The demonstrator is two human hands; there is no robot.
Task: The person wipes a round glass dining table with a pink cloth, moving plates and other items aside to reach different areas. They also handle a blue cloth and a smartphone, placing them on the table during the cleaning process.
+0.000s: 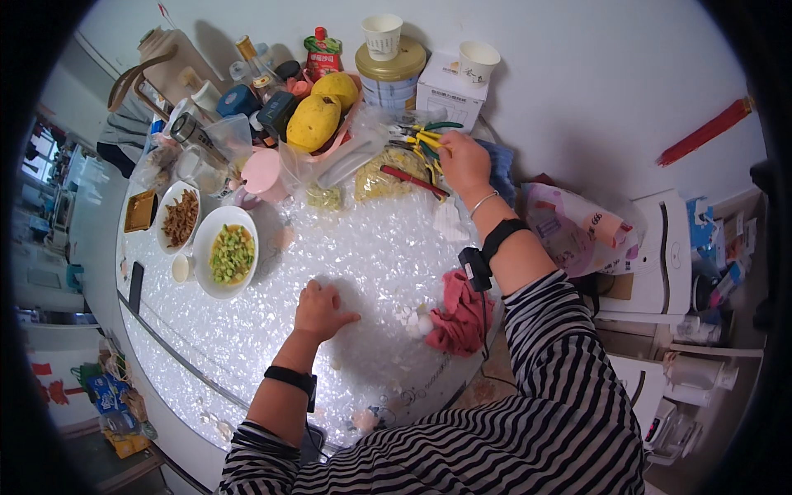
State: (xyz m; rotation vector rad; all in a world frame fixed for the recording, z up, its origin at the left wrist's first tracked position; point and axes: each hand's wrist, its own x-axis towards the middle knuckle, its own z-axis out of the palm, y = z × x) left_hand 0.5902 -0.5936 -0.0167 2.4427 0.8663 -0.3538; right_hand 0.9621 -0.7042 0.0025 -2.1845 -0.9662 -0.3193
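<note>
My right hand (465, 162) is at the back of the table, its fingertips on the yellow handles of a pair of pliers (427, 136). Green-handled pliers (444, 125) lie close beside them, partly overlapped. A red-handled tool (413, 181) rests on a clear bag of yellowish food (387, 176) just left of that hand. My left hand (318, 312) is over the middle of the table with nothing in it, thumb stretched out and fingers partly curled. A crumpled red cloth (461, 315) lies to its right, with white scraps (409, 320) at the cloth's edge.
A bowl of chopped green vegetables (232, 253) and a bowl of brown food strips (180, 216) stand at left, beside a small paper cup (182, 268). Yellow fruit (314, 122), a lidded tin (390, 74) and a white box (448, 93) crowd the back. A patterned bag (575, 229) is at right.
</note>
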